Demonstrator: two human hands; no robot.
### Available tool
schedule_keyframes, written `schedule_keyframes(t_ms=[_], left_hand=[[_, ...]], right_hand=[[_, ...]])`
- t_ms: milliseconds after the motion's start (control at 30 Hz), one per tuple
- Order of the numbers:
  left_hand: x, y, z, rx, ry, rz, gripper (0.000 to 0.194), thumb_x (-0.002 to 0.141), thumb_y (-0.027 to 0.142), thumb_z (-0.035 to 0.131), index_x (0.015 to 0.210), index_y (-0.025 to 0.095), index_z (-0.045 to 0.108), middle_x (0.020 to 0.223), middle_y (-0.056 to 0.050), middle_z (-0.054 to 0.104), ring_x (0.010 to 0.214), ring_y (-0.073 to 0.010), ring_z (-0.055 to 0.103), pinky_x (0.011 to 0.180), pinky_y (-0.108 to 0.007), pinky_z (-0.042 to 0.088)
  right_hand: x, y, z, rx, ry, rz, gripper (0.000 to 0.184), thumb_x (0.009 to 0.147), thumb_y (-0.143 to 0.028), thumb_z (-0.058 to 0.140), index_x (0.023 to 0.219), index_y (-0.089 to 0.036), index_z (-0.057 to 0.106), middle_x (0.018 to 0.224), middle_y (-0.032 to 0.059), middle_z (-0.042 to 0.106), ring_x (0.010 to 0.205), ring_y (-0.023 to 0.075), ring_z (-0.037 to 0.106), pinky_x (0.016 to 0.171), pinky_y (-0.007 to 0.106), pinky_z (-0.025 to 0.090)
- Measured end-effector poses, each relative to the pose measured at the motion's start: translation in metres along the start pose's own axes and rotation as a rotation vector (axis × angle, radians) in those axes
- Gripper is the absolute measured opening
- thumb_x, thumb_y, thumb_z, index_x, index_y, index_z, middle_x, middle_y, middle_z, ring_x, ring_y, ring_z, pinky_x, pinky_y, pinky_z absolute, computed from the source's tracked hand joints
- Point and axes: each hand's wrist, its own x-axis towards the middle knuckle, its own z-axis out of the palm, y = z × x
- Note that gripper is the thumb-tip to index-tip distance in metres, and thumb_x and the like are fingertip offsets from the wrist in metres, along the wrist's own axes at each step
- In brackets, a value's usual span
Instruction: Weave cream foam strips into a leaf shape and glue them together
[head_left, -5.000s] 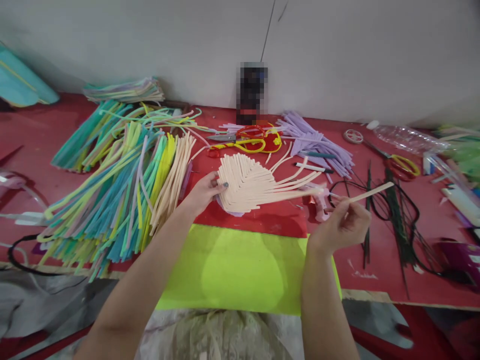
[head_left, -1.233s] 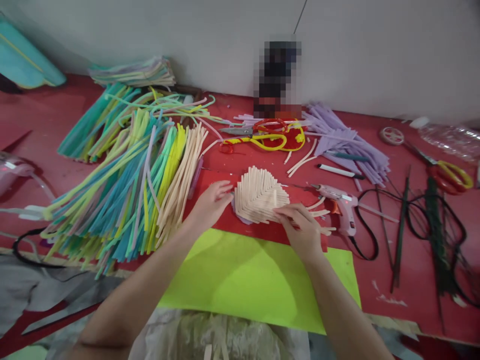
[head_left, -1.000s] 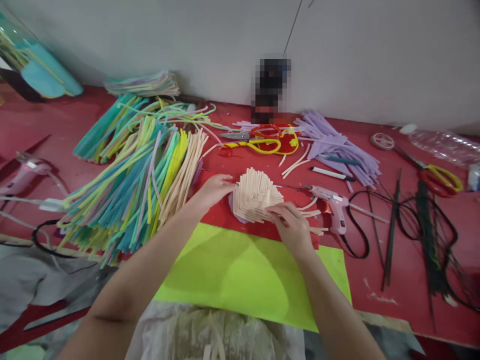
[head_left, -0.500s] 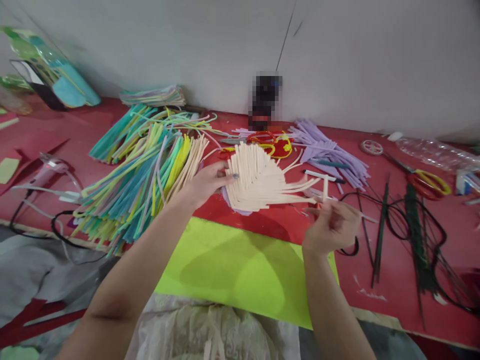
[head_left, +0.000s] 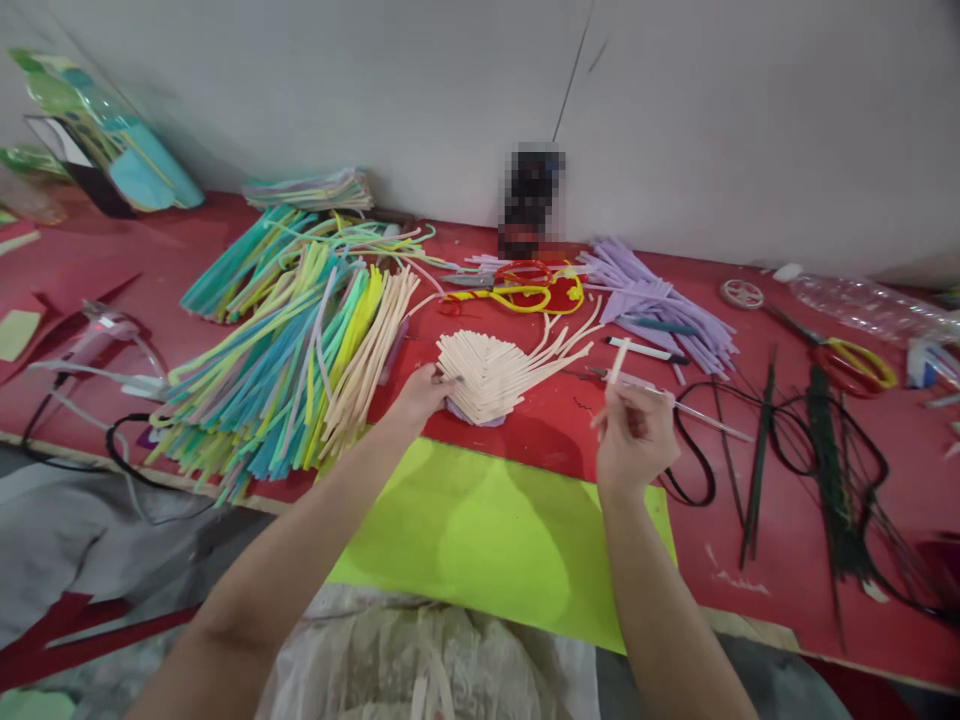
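Fingers of the left hand [head_left: 424, 395] pinch the left edge of the cream, leaf-shaped piece of fuzzy stems [head_left: 484, 372], mid-frame; the right hand's [head_left: 639, 432] grip a short cream strip [head_left: 619, 360], right of centre. A light, steady edge pinch should keep the rows aligned.

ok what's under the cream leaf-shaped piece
A lilac layer peeks out along the near edge of the cream leaf-shaped piece; whatever else lies beneath is covered.

Strip [head_left: 619, 362]: lower end hidden in right hand [head_left: 637, 435], which also covers most of glue gun [head_left: 636, 380]. Dark object [head_left: 531, 200] pixelated, unidentified. Bottle [head_left: 855, 300] cut by right edge.
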Motion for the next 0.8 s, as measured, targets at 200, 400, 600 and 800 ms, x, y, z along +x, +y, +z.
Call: schedule_keyframes(t_ms=[200, 400, 600, 800], left_hand=[[-0.017, 0.023, -0.021, 0.402, 0.222, 0.322, 0.032, 0.077, 0.017, 0.065, 0.108, 0.018, 0.060, 0.104, -0.008, 0.067, 0.101, -0.0207, 0.063, 0.092, -0.035, 0.046], [-0.028, 0.026, -0.025, 0.439, -0.201, 0.397, 0.020, 0.087, 0.030, 0.050, 0.092, 0.016, 0.064, 0.081, -0.005, 0.070, 0.071, -0.0147, 0.065, 0.067, -0.027, 0.051], [-0.019, 0.017, -0.016, 0.090, -0.342, 0.225, 0.019, 0.073, 0.029, 0.066, 0.086, 0.016, 0.064, 0.071, 0.000, 0.066, 0.057, -0.0098, 0.060, 0.060, -0.024, 0.051], [-0.014, 0.011, -0.024, 0.050, -0.311, 0.182, 0.023, 0.069, 0.029, 0.070, 0.088, 0.016, 0.066, 0.071, 0.001, 0.066, 0.057, -0.0094, 0.059, 0.062, -0.025, 0.052]], right_hand=[[-0.015, 0.000, 0.003, -0.106, -0.235, -0.139, 0.005, 0.081, -0.026, 0.066, 0.082, -0.024, 0.071, 0.083, 0.0011, 0.062, 0.047, 0.0068, 0.051, 0.044, 0.025, 0.044], [-0.027, -0.024, 0.019, -0.061, -0.392, -0.121, 0.010, 0.084, -0.022, 0.063, 0.085, -0.026, 0.072, 0.084, 0.0001, 0.063, 0.045, 0.0060, 0.053, 0.046, 0.025, 0.048], [-0.039, -0.037, 0.044, 0.028, -0.679, -0.201, 0.017, 0.086, -0.018, 0.060, 0.087, -0.027, 0.074, 0.082, 0.0030, 0.067, 0.071, 0.0136, 0.065, 0.061, 0.026, 0.054], [-0.044, -0.029, 0.050, 0.043, -0.756, -0.255, 0.017, 0.087, -0.016, 0.059, 0.089, -0.025, 0.073, 0.082, 0.0022, 0.068, 0.074, 0.0122, 0.065, 0.066, 0.023, 0.054]])
